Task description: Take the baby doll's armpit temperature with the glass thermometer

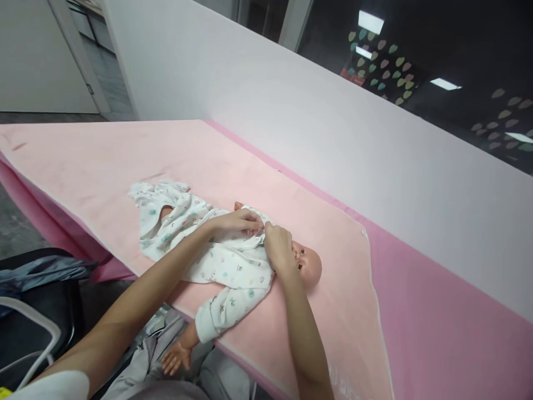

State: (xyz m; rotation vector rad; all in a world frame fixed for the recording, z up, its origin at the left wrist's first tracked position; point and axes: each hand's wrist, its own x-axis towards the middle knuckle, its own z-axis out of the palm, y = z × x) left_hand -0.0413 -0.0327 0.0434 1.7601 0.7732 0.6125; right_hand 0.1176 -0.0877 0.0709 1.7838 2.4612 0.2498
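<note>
A baby doll [311,265] lies on its back with its head to the right, dressed in a white baby romper [233,264] with small coloured prints. Over the chest, my left hand [241,222] has its fingers curled on the romper's front edge. Close beside it, my right hand [278,244] is closed on the cloth at the neckline, covering part of the doll's face. One sleeved doll arm [229,311] hangs past the table edge toward my lap. The romper's leg part lies loose and wrinkled at the left, with a bit of doll skin showing through an opening.
The doll rests on a pink padded mat [125,150] over a table with a darker pink cloth [416,311]. A white wall [291,122] with dark glass above runs along the far side. A black chair [45,311] with clothing on it stands at lower left.
</note>
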